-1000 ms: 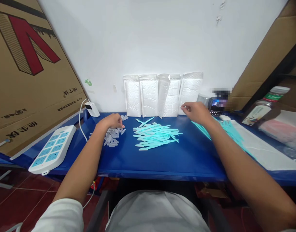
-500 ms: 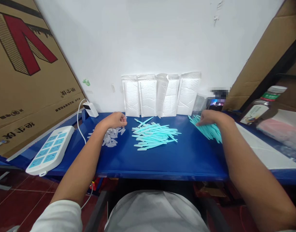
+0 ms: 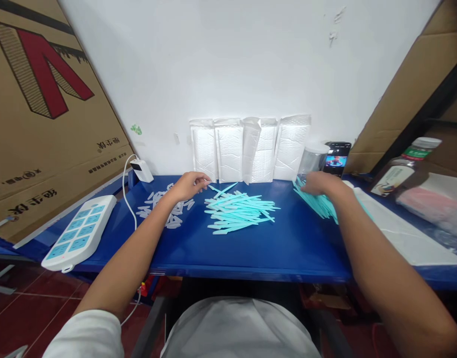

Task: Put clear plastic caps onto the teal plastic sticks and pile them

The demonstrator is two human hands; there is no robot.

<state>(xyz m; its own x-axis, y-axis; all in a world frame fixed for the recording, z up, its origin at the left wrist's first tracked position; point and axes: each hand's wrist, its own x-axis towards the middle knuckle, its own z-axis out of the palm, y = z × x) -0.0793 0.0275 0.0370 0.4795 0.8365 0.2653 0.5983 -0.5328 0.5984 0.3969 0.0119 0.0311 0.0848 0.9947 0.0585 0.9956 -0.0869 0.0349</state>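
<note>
My left hand [image 3: 194, 186] is above the blue table, between a scatter of small clear plastic caps [image 3: 175, 220] and a middle pile of thin turquoise plastic sticks [image 3: 239, 211] that look like eyebrow razors. Its thumb and fingers are pinched together near the tip of one stick; what they hold is too small to make out. On the right, my right hand [image 3: 315, 184] reaches down, fingers closed, at a second pile of turquoise sticks [image 3: 321, 206]. The hand hides its fingertips and any stick in them. A turquoise end shows beyond the right wrist.
White padded envelopes [image 3: 228, 151] lean on the wall, beside a clear jar [image 3: 313, 156] and a phone [image 3: 336, 158]. A power strip [image 3: 79, 231] lies left. White sheets [image 3: 407, 233] and a dark bottle [image 3: 394, 171] lie right. A large carton [image 3: 64, 149] stands at left.
My left hand has moved right, away from the clear caps toward the middle pile. My right hand stays at the right pile, and a turquoise end now shows beyond its wrist.
</note>
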